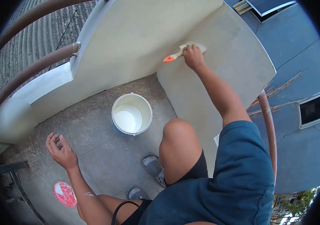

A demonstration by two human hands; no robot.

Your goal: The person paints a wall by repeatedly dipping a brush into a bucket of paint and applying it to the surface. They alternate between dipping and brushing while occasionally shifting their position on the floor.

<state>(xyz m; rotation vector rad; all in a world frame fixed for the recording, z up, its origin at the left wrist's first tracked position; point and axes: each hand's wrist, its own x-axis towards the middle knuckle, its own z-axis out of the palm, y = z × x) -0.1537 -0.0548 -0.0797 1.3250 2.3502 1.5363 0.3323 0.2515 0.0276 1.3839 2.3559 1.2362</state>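
My right hand (193,57) is wrapped round a paintbrush (177,55) whose pale handle ends in an orange tip. Its bristle end lies against the right-hand wall panel (220,67), close to the inner corner; my fingers partly hide the brush. My left hand (60,150) hangs in the air over the floor, loosely curled with fingers apart and nothing in it. Between the hands, below the corner, a bucket (150,119) stands upright on the floor with white paint (127,118) inside. Neither hand touches the bucket.
A red and white round lid (65,194) lies on the concrete floor (88,140) beside my left forearm. Brown metal rails (55,55) run along the low wall (118,41) at left. A dark metal frame (15,176) stands at lower left. My sandalled feet (152,165) are near the bucket.
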